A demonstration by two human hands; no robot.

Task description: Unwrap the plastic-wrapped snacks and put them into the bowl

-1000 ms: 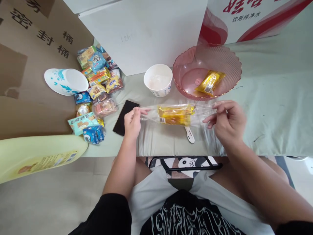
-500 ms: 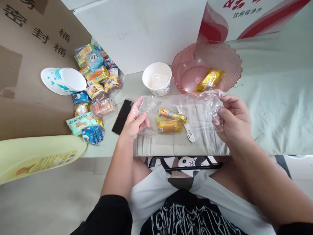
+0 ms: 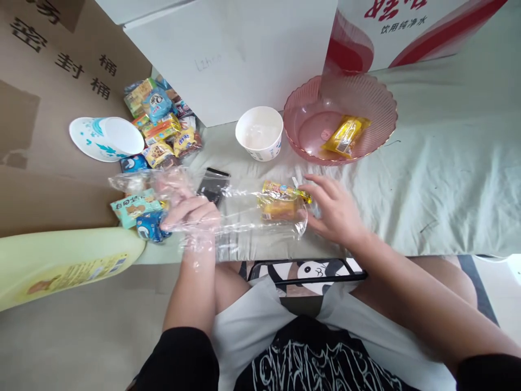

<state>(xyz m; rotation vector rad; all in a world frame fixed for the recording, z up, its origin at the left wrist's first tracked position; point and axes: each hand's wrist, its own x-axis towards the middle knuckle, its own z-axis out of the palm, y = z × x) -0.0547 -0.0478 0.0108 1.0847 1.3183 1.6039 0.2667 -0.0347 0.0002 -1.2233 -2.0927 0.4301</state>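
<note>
A clear plastic bag [image 3: 244, 217] is stretched low over the table, from the snack pile at the left to my right hand [image 3: 334, 212]. My left hand [image 3: 193, 212] has its fingers curled in the bag's film, which covers much of the hand; whether the hand is inside it I cannot tell. My right hand's fingers are spread, the thumb close to the bag's right edge. Beside those fingertips lie a thin yellow snack packet [image 3: 280, 189] and a wider yellow packet [image 3: 279, 208], both seen through the film. A white plastic utensil shows only at its tip.
Behind stand a white paper bowl [image 3: 260, 133] and a pink ribbed bowl [image 3: 301, 144] with a yellow packet [image 3: 345, 136] in it. A phone [image 3: 214, 184] lies near my left hand. At the left are wrapped snacks [image 3: 160, 127], a tipped patterned bowl [image 3: 91, 140] and a yellow-green container [image 3: 69, 266].
My left hand has moved left with the bag, and its film now reaches over the snacks there. My right hand has let go of the bag's right end and moved left to the yellow packets.
</note>
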